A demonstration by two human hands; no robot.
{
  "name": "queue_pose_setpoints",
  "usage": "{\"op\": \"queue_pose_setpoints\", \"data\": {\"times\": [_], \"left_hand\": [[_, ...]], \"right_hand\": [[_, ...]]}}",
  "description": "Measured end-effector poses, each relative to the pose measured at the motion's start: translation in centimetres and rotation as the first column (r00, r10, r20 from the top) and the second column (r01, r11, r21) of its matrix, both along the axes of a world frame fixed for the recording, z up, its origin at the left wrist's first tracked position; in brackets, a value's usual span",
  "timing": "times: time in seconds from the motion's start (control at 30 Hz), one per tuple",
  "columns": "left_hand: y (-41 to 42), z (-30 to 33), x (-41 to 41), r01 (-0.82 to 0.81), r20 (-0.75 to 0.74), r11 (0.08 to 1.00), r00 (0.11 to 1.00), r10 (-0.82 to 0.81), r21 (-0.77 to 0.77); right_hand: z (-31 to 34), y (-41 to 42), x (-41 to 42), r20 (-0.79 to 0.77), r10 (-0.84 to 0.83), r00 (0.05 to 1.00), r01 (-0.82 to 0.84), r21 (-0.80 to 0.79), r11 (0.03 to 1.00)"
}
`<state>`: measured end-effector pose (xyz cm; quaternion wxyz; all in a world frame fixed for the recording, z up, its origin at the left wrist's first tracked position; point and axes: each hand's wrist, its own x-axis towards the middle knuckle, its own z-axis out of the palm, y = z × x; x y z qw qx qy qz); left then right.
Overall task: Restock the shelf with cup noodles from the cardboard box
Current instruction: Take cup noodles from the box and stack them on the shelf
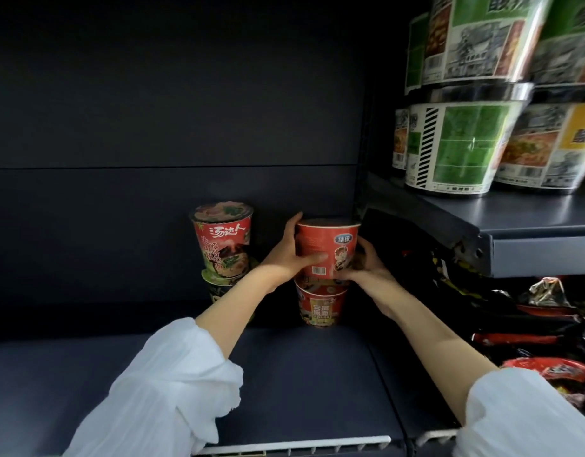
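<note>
A red cup of noodles (pixel 327 245) sits on top of another red cup (pixel 320 306) at the back of the dark shelf (pixel 284 374). My left hand (pixel 289 253) grips the upper cup from the left, thumb across its front. My right hand (pixel 363 268) holds its lower right side. To the left stands a second stack: a red cup with a printed lid (pixel 223 239) on a darker cup (pixel 218 285), partly hidden by my left forearm. The cardboard box is out of view.
Large green and white noodle bowls (pixel 462 146) are stacked on a higher shelf (pixel 531 232) at the right. Below it lie red and dark packets (pixel 531 324). A white price rail (pixel 294 446) runs along the shelf's front edge.
</note>
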<state>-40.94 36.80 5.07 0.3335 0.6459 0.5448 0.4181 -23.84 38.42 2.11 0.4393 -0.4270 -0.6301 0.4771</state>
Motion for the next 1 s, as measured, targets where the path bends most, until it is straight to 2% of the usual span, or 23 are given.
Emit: {"op": "queue_pose_setpoints", "data": {"times": [0.07,0.17,0.37,0.5,0.6,0.7,0.8,0.9,0.93,1.0], "left_hand": [[0.5,-0.1,0.2,-0.015,-0.097,1.000,0.995,0.016,0.011],[0.7,-0.9,0.2,-0.055,-0.183,0.998,0.982,0.053,-0.005],[0.4,-2.2,0.0,-0.121,-0.159,0.991,0.981,0.111,-0.054],[0.3,-1.7,0.3,-0.202,-0.196,0.975,0.964,0.181,-0.093],[-0.6,-1.3,0.5,-0.278,-0.224,0.954,0.943,0.247,-0.117],[-3.2,-0.6,1.1,-0.329,-0.348,0.944,0.885,0.310,0.003],[-6.9,0.3,1.9,-0.312,-0.459,0.943,0.825,0.331,0.117],[-11.3,1.0,2.7,-0.253,-0.618,0.938,0.706,0.346,0.236],[-12.9,1.2,3.0,-0.242,-0.641,0.928,0.672,0.371,0.283],[-16.2,1.4,3.9,-0.227,-0.611,0.909,0.681,0.404,0.349]], "right_hand": [[-0.4,0.0,-0.5,-0.010,-0.115,0.993,0.116,0.037,0.993],[-2.1,0.1,-1.3,0.076,-0.170,0.983,0.166,0.057,0.985],[-2.9,0.2,-2.1,0.190,-0.219,0.957,0.204,0.096,0.974],[-2.4,-0.3,-2.3,0.262,-0.196,0.945,0.183,0.072,0.980],[-1.6,-1.4,-1.8,0.333,-0.212,0.919,0.178,0.131,0.975],[-0.7,-3.4,-0.7,0.342,-0.250,0.906,0.186,0.208,0.960],[0.3,-5.9,0.5,0.302,-0.237,0.923,0.180,0.206,0.962],[1.5,-9.1,1.9,0.297,-0.211,0.931,0.156,0.198,0.968],[2.0,-10.3,2.4,0.298,-0.210,0.931,0.150,0.213,0.966],[2.8,-13.2,3.8,0.281,-0.226,0.933,0.152,0.259,0.954]]}}
